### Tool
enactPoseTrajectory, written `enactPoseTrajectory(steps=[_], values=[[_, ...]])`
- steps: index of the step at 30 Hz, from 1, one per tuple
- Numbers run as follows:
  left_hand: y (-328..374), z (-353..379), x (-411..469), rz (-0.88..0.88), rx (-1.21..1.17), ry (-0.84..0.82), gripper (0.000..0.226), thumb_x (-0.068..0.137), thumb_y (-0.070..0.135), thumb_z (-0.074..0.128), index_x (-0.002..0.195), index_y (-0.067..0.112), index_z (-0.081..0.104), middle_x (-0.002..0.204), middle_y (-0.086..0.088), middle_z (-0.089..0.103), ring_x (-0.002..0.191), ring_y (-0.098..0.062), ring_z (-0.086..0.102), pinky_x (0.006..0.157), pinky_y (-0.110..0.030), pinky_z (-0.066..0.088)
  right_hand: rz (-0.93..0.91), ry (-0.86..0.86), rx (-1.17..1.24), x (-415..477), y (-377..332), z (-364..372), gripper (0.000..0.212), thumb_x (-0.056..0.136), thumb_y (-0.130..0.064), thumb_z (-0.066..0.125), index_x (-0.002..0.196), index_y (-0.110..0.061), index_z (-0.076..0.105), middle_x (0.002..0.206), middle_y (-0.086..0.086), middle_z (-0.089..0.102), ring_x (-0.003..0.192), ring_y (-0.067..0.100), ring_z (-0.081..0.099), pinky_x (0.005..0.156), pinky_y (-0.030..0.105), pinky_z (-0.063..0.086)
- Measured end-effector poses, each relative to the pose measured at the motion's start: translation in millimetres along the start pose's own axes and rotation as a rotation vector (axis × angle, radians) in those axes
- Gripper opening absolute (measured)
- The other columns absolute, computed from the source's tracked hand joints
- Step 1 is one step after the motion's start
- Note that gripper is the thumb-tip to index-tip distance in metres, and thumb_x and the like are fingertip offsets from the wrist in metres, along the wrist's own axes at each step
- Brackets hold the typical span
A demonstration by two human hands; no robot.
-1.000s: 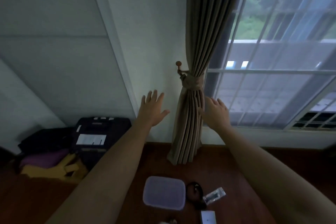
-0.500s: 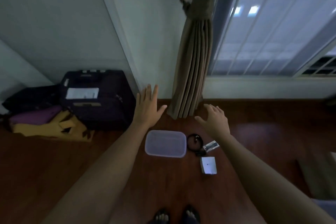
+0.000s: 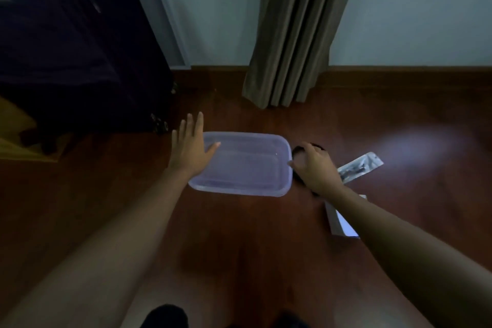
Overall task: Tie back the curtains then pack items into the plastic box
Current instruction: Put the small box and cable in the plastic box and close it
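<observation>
Boxes: we count one plastic box (image 3: 253,168), on the floor (image 3: 239,234).
Left hand (image 3: 190,149): released, flat at its left rim.
Right hand (image 3: 314,168): grasping one dark item (image 3: 296,152), just right.
Room: floor shows between box and curtain (image 3: 292,34).

The person's two forearms were bare along their whole visible length, from the wrists down to the bottom corners of the view. The wide lens made them look broad at the near edge and taper toward the wrists. The bare left hand (image 3: 190,152) showed long, slender fingers, a shorter thumb and a flat back. The bare right hand (image 3: 314,170) showed rounded knuckles above a narrow wrist. At the bottom edge, between the forearms, were two dark, rounded toe-ends of footwear (image 3: 165,315), too dim and blurred to tell their kind or material.
</observation>
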State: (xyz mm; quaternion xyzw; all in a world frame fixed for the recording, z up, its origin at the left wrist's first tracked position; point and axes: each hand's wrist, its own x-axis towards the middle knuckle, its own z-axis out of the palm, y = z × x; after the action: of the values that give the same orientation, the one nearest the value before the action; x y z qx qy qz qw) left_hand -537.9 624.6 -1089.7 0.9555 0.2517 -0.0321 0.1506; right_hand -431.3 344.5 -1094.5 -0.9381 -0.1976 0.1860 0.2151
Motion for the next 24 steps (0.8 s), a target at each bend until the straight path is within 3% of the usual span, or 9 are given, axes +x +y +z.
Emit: enactPoseTrajectory(steps=[6, 11, 14, 18, 24], values=[[-51, 91, 23, -0.081, -0.048, 0.014, 0.088, 0.093, 0.056, 0.046, 0.153, 0.014, -0.002, 0.161, -0.012, -0.004, 0.148, -0.029, -0.001, 0.119, -0.047, 0.006, -0.014, 0.032, 0.075, 43, 36, 96, 0.075, 0.092, -0.047, 0.058, 0.15, -0.012, 0.026, 0.148, 0.011, 0.04, 0.129, 0.03, 0.045, 0.098, 0.045, 0.045], [-80, 120, 36, -0.202, -0.26, -0.023, 0.087, 0.093, 0.056, 0.046, 0.153, 0.01, 0.002, 0.161, -0.011, 0.003, 0.148, -0.029, 0.008, 0.119, -0.046, 0.016, 0.085, 0.218, 0.358, 54, 46, 135, 0.061, 0.09, -0.048, 0.059, 0.137, -0.012, 0.043, 0.126, 0.007, 0.058, 0.11, 0.027, 0.059, 0.084, 0.039, 0.052], [-81, 128, 37, -0.311, -0.42, -0.053, 0.081, 0.094, 0.056, 0.042, 0.153, 0.011, 0.008, 0.16, -0.011, 0.016, 0.144, -0.031, 0.024, 0.115, -0.045, 0.026, 0.075, 0.196, 0.38, 54, 53, 135, 0.052, 0.091, -0.039, 0.062, 0.131, -0.009, 0.049, 0.118, 0.007, 0.062, 0.103, 0.026, 0.062, 0.078, 0.036, 0.053], [-70, 135, 29, -0.285, -0.451, -0.026, 0.059, 0.099, 0.041, 0.043, 0.147, 0.008, 0.03, 0.148, -0.015, 0.038, 0.134, -0.035, 0.04, 0.106, -0.044, 0.036, 0.098, 0.201, 0.406, 47, 55, 132, 0.041, 0.093, -0.031, 0.061, 0.125, -0.005, 0.057, 0.11, 0.01, 0.067, 0.094, 0.026, 0.065, 0.072, 0.032, 0.053], [-61, 149, 21, -0.341, -0.414, 0.035, 0.055, 0.102, 0.021, 0.042, 0.151, 0.01, 0.02, 0.154, -0.014, 0.031, 0.14, -0.031, 0.033, 0.112, -0.044, 0.033, 0.118, 0.253, 0.421, 45, 60, 131, 0.036, 0.094, -0.027, 0.06, 0.122, -0.004, 0.059, 0.104, 0.01, 0.068, 0.082, 0.019, 0.059, 0.069, 0.027, 0.046]])
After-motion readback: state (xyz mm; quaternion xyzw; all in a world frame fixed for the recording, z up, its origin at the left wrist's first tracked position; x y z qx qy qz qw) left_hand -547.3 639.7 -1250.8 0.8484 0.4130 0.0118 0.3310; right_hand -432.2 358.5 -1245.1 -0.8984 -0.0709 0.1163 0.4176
